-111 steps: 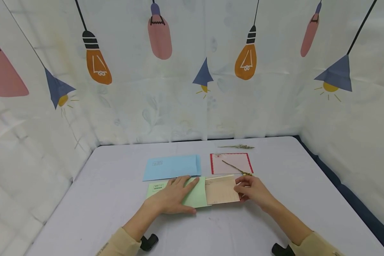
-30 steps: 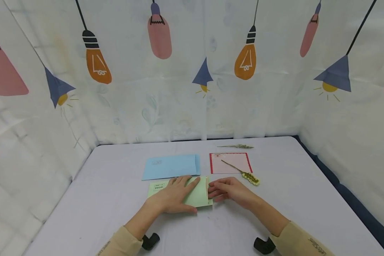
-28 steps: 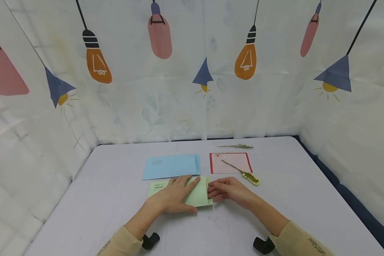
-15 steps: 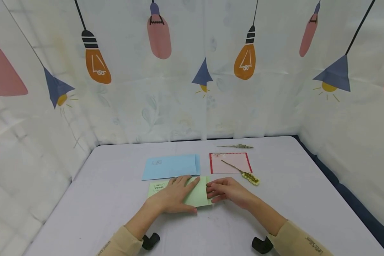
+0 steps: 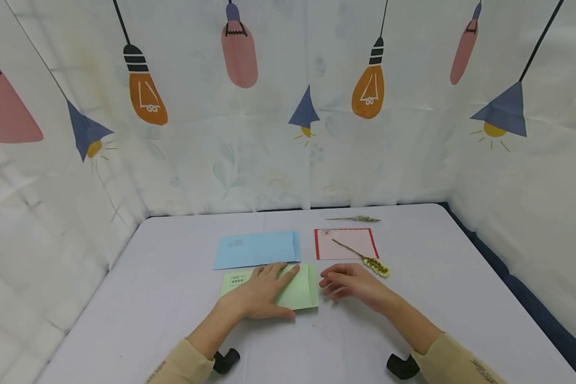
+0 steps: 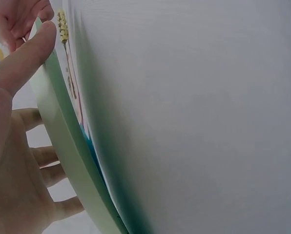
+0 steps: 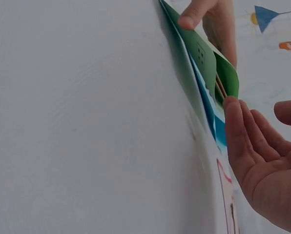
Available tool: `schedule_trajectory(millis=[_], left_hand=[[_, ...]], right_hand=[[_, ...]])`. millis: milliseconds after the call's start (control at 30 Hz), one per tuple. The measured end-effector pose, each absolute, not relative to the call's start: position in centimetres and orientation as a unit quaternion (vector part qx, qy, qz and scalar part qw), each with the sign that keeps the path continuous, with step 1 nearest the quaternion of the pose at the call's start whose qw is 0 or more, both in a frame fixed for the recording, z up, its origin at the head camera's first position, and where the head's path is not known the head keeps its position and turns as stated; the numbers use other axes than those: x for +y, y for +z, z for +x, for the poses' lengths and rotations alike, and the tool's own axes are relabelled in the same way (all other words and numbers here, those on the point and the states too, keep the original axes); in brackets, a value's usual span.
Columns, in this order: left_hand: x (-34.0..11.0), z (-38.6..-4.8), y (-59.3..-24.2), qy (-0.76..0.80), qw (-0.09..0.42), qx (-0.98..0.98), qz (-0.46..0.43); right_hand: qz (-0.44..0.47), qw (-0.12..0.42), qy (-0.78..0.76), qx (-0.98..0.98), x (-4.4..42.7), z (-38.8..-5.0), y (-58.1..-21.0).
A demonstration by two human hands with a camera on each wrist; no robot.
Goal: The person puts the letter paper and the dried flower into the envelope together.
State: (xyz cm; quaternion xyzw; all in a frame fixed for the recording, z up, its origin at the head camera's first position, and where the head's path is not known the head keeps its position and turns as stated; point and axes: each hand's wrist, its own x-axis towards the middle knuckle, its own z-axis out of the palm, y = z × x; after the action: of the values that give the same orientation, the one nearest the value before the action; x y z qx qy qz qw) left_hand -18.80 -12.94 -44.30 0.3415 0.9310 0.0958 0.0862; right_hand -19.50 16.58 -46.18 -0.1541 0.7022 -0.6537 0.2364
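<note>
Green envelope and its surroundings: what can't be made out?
- Head: the middle of the green envelope, covered by the left hand.
- Head: the lettering on the blue envelope, too small to read.
- Right wrist: the contents beyond their brown edges, hidden inside the green envelope.
- Left wrist: part of the right hand, cut off by the top edge.

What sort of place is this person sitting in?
Probably a small screened-off workspace, perhaps set up for tabletop paper crafts. A lamp-patterned cloth backdrop surrounds the back and sides of a white table, where a green envelope and a blue envelope lie.
</note>
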Motion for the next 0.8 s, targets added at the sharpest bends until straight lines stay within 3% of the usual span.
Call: schedule_trajectory(millis=[500, 800], left_hand=[[-13.1, -18.7, -44.3, 0.084, 0.08, 0.927, 0.355], [-13.2, -18.7, -44.3, 0.083, 0.087, 0.928, 0.351]], right_hand=[[-0.124, 0.141, -0.573, 0.797, 21.4, -19.4, -45.0], [-0.107, 0.022, -0.497, 0.861, 23.6, -19.4, -44.7]])
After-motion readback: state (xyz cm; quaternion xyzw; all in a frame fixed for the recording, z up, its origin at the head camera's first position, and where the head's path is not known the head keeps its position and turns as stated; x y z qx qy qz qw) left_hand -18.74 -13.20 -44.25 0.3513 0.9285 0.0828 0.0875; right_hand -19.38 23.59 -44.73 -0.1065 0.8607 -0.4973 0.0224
